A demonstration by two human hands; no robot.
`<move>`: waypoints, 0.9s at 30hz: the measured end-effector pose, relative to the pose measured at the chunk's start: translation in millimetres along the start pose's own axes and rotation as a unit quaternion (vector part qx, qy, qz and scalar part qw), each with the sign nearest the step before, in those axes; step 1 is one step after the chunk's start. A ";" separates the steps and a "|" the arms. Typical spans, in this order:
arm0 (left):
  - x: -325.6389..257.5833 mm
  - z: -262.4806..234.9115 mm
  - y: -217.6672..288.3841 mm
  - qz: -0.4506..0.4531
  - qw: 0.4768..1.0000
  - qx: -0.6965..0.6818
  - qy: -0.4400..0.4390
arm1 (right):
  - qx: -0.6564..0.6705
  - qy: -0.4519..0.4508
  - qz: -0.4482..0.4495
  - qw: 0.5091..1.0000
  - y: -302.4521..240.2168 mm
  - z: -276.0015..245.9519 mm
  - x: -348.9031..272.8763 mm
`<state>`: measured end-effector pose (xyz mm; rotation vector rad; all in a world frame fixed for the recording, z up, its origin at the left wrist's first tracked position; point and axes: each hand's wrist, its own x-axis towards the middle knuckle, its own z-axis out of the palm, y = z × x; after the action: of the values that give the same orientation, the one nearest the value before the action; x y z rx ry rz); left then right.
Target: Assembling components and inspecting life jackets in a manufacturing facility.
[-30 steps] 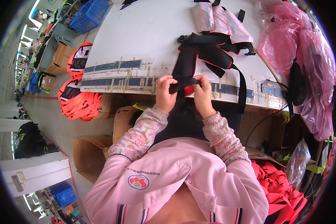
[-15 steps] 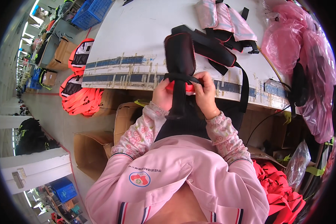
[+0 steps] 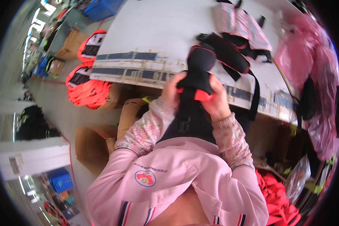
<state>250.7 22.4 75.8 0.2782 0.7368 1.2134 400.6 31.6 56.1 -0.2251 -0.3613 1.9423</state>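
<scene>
At the table's near edge, a black padded strap point(image 3: 200, 60) with red edging is gripped between my two hands. My left hand point(image 3: 172, 91) closes round its left side, and my right hand point(image 3: 219, 101) closes round the right side with the thumb on top. Between the hands the pad bunches up, and a patch of red fabric point(image 3: 203, 95) shows beneath it. A black webbing strap hangs from there toward my lap. Just beyond lies a second black padded strap point(image 3: 229, 54) on the table, its long webbing trailing over the edge. Some fingertips are hidden under the pad.
On the white table point(image 3: 150, 34) lies a shiny pink piece point(image 3: 243, 22) with black straps and buckles. Pink plastic bags point(image 3: 303, 56) hang at the right. Orange-red bags point(image 3: 87, 90) sit left of the table, above an open cardboard box point(image 3: 94, 147). Red fabric point(image 3: 277, 199) is piled lower right.
The black strap lying across the pad is no longer seen stretched there. My hands have moved up onto the pad's sides, which now bunches between them. The whole view has shifted slightly.
</scene>
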 end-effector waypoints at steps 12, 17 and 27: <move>-7.8 -9.5 -32.0 -0.049 0.995 -0.083 -0.039 | -0.403 0.166 -0.181 0.882 -14.5 11.3 -18.9; -5.4 -12.1 -27.4 -0.058 0.986 -0.122 -0.098 | -0.560 0.142 -0.240 0.780 -24.4 -8.4 -21.4; -2.5 -9.1 -16.4 0.025 0.978 -0.072 -0.193 | -0.235 0.173 -0.087 0.953 -37.1 14.1 -25.9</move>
<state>256.6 12.6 60.7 0.4001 0.3048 1.2070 438.1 19.0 82.1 -0.8066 -0.5828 1.5817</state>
